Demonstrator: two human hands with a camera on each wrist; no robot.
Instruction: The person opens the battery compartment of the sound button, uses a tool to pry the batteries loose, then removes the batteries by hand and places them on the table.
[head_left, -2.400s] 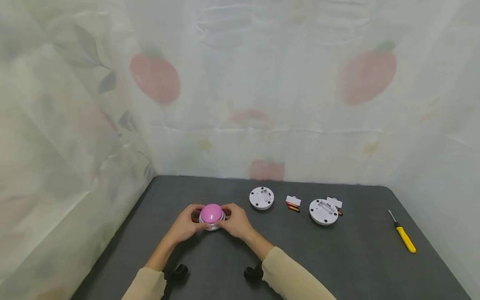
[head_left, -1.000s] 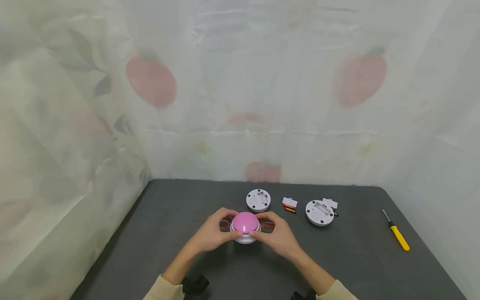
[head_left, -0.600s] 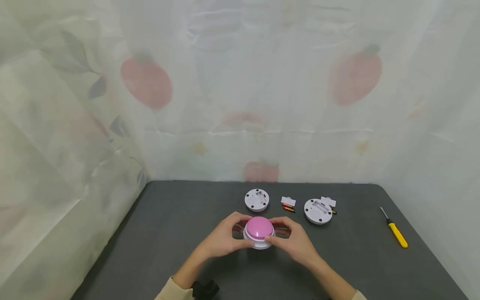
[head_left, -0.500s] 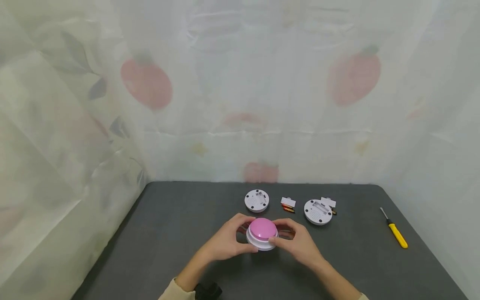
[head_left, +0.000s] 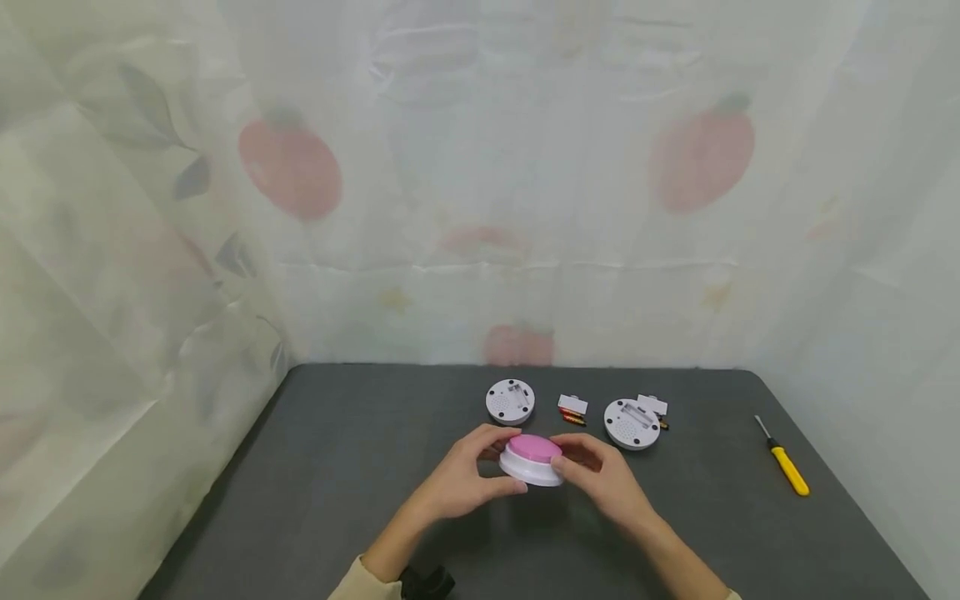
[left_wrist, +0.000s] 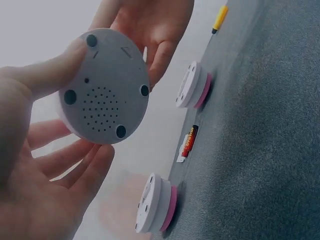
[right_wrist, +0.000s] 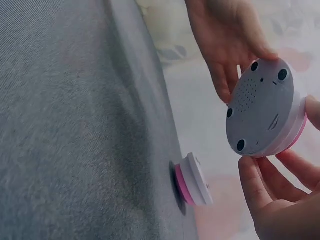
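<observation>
Both hands hold a pink-domed push button (head_left: 532, 465) with a white round base, raised above the dark table with a shadow beneath. My left hand (head_left: 467, 477) grips its left side, thumb along the near edge and fingers behind. On the other side, my right hand (head_left: 603, 483) grips the rim between thumb and fingers. The button is tilted, near edge up. Its white underside (left_wrist: 111, 75) shows a patch of speaker holes and several dark round feet; in the right wrist view the push button (right_wrist: 262, 107) shows part of its pink side.
Two similar buttons lie upside down farther back, one at the middle (head_left: 510, 402) and one to the right (head_left: 632, 425), their battery slots exposed. Near them are a white battery cover (head_left: 573, 404), red-black batteries (head_left: 573, 417) and another cover (head_left: 652, 405). A yellow-handled screwdriver (head_left: 789, 470) lies far right.
Both hands have carried the push button from the left part of the table rightward to the middle and lifted it. Over the last half second its near edge has tipped up.
</observation>
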